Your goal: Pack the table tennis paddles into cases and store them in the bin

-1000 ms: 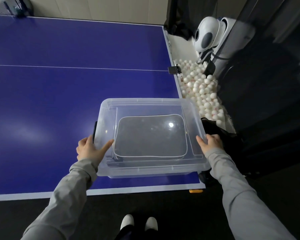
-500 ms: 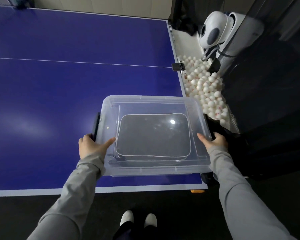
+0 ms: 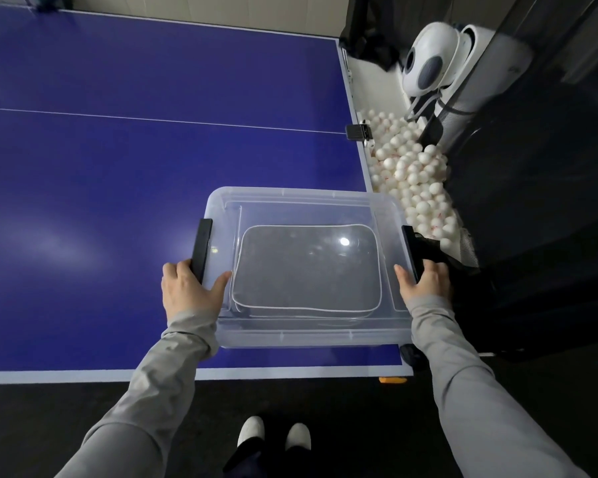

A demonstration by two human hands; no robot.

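A blue table tennis table stands on dark floor, white balls heaped alongside.

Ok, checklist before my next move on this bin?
1. Lid seated on bin: ok, looks flush.
2. Case flat inside: ok.
3. Left hand grips bin at left latch: ok.
4. Right hand grips bin at right latch: ok.
5. Latches locked: cannot tell.
6. Bin fully on table: cannot tell, right side near the edge.

Left hand and right hand have swung the bin's latches up.
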